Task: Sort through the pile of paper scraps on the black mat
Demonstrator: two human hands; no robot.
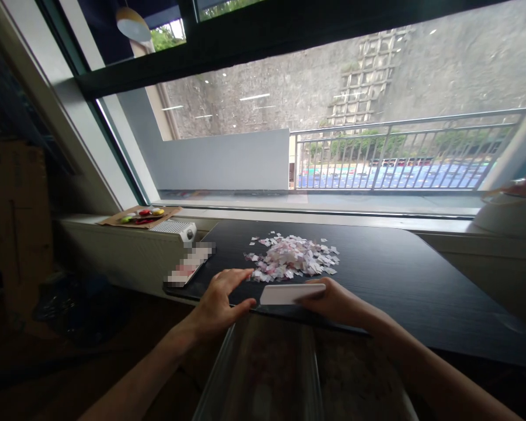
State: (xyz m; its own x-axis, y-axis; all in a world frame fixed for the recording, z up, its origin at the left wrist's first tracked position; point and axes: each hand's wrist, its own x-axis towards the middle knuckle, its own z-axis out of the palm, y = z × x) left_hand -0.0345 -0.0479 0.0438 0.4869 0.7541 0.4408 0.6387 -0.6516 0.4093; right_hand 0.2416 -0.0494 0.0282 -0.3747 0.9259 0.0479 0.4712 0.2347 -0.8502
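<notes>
A heap of small cut paper pieces [291, 255], white with pinkish marks, lies on the dark table [386, 275]. Near the table's front edge, my right hand [328, 297] grips a flat white rectangular card [283, 294] by its right end. Just left of the card is my left hand [228, 295], its thumb and fingers apart with nothing between them. Its fingertips reach the left border of the heap; whether they touch it I cannot tell. Below the table edge stands a clear plastic container [272, 368], its contents dim and hard to make out.
On the table's left corner lies a flat item with a blurred-out surface [190, 266]. A radiator [127, 251] beside it carries cardboard [109, 219] with colourful small objects. A window spans the back. Dark plastic bags [79, 304] and a tall cardboard box [20, 228] stand left.
</notes>
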